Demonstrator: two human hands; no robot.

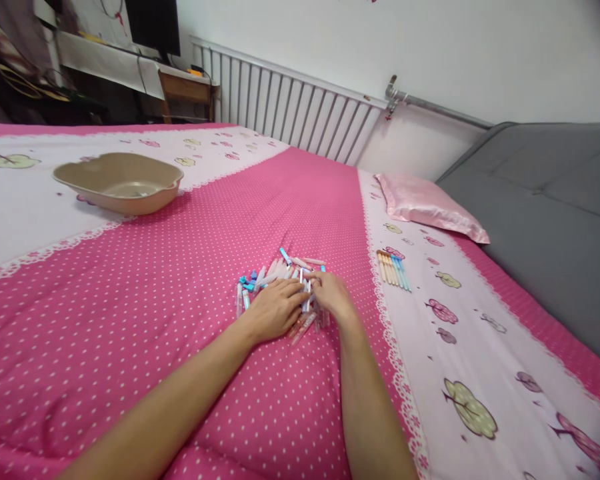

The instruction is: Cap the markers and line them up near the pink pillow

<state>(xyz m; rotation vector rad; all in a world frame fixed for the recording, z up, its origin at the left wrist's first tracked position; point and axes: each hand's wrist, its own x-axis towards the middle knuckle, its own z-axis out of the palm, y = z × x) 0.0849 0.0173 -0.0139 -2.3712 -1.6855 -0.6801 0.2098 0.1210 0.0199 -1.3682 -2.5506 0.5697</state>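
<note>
Your hands meet on the pile of pens (293, 265) mid-bedspread (180, 300). Your left hand (275, 310) lies flat, fingers loosely together. Your right hand (333, 293) curls its fingers into the pile, and whether it grips a pen you cannot tell. A neat row of pens (394, 270) lies just right, and a beige bowl (120, 183) sits far left.

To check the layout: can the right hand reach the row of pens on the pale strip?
Probably yes. The right hand rests on the pile of pens, the row of pens lies close to its right, and only flat bed cover lies between them.
</note>
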